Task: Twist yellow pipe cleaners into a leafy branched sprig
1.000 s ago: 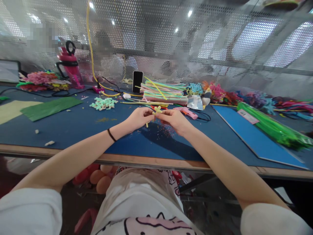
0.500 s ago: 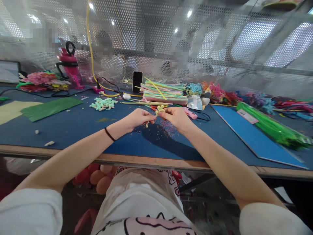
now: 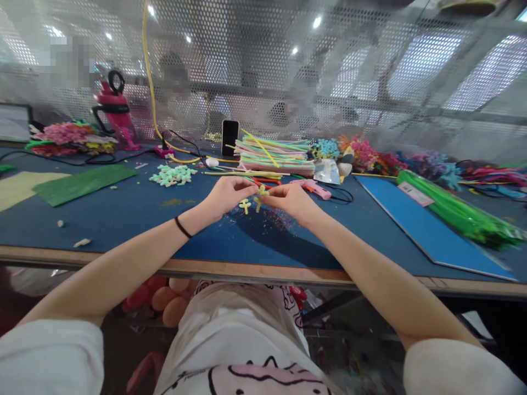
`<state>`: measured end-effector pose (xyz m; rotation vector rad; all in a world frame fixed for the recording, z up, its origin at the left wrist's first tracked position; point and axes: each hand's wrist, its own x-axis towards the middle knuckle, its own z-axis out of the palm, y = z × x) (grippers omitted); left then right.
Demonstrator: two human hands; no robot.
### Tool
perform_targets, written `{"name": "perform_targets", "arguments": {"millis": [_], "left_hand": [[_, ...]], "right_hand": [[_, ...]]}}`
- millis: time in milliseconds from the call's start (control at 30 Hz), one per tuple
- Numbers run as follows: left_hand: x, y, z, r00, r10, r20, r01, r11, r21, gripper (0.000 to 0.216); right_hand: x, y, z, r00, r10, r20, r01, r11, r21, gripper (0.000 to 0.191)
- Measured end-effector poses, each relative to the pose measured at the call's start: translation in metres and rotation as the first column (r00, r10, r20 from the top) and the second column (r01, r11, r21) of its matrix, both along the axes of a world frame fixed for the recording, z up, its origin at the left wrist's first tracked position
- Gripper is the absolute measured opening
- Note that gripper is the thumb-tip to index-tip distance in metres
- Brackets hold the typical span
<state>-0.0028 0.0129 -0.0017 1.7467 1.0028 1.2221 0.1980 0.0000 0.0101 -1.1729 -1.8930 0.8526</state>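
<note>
My left hand (image 3: 225, 196) and my right hand (image 3: 289, 200) meet above the blue table (image 3: 135, 211). Between their pinched fingertips sits a small yellow pipe-cleaner flower (image 3: 260, 195). A second small yellow piece (image 3: 245, 206) lies or hangs just below my left fingers; I cannot tell if it is joined to the flower. A black band circles my left wrist. Fine coloured scraps (image 3: 274, 216) litter the table under my hands.
A stack of coloured pipe cleaners (image 3: 276, 153) lies behind my hands, with a phone (image 3: 229, 137) upright beside it. Pale green flowers (image 3: 173, 174) sit to the left, green sheet (image 3: 80, 182) and pink bottle (image 3: 117, 115) further left. A blue board (image 3: 428, 230) and green bundle (image 3: 457, 211) lie right.
Both hands have dropped slightly and turned the yellow flower; a second small yellow piece now shows below my left fingers.
</note>
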Motion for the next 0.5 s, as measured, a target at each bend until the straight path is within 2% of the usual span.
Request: {"name": "perform_targets", "arguments": {"millis": [133,233,400,500], "left_hand": [[0.0013,-0.0001,-0.0005,1.000,-0.006,0.030,0.008,0.999,-0.054,0.030],[0.0033,0.0000,-0.0005,0.996,-0.034,0.084,0.046,0.988,-0.148,0.030],[0.0039,0.0028,-0.0006,0.989,-0.056,0.133,0.100,0.931,-0.351,0.028],[0.0024,0.0056,-0.0015,0.982,-0.088,0.169,0.153,0.893,-0.423,0.025]], "right_hand": [[-0.0011,0.0013,-0.0021,0.998,-0.018,-0.061,0.020,1.000,0.018,0.047],[-0.0018,0.0018,-0.0027,0.996,-0.026,-0.080,0.030,0.998,0.051,0.046],[-0.0049,-0.0004,-0.0030,0.993,-0.021,-0.117,0.033,0.994,0.105,0.038],[-0.0063,-0.0013,-0.0033,0.992,-0.007,-0.128,0.028,0.987,0.159,0.033]]}}
